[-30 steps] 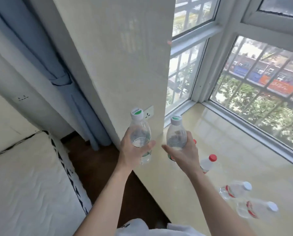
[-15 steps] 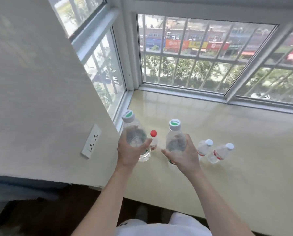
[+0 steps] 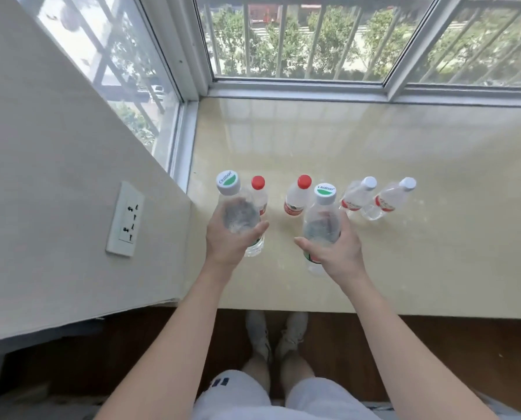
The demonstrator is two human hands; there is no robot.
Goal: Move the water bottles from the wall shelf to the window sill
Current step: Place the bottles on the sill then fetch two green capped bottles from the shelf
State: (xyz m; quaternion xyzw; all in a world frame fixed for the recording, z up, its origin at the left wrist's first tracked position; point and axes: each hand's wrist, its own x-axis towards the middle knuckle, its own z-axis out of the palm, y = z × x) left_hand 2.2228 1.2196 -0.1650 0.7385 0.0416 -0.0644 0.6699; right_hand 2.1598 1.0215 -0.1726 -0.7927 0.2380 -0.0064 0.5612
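Right of the bottles (image 3: pixel 388 200), the sill (image 3: pixel 453 231) lies open.

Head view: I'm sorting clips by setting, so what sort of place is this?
Probably a room in a flat, above street level: a wide glossy window sill holding water bottles, barred windows overlooking treetops, and a wall socket beside it.
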